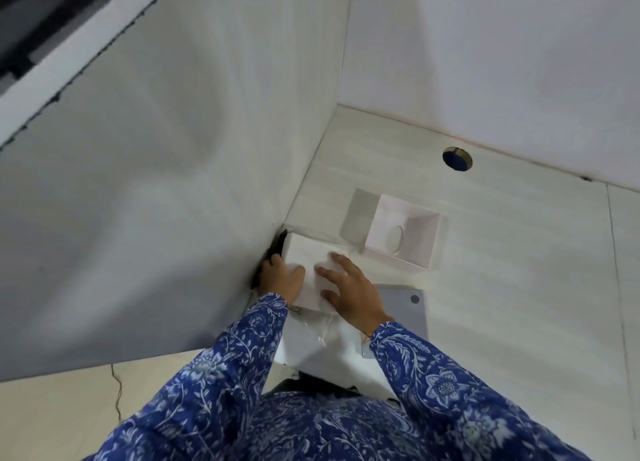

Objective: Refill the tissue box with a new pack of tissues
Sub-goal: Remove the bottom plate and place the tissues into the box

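A white pack of tissues (306, 254) in clear wrapping lies on the pale desk (502, 270), close to the left wall. My left hand (280, 277) grips its left side, thumb on top. My right hand (349, 290) rests on its right half with fingers spread. Just behind and to the right sits the pale pink tissue box cover (403, 233), turned upside down so its hollow inside and oval slot face up. A flat grey-lilac base panel (408, 308) lies on the desk under my right wrist.
A round cable hole (457, 158) is cut in the desk near the back wall. White walls close in on the left and behind. Crumpled clear plastic and white sheets (322, 342) lie at the desk's near edge. Blue patterned sleeves cover my arms.
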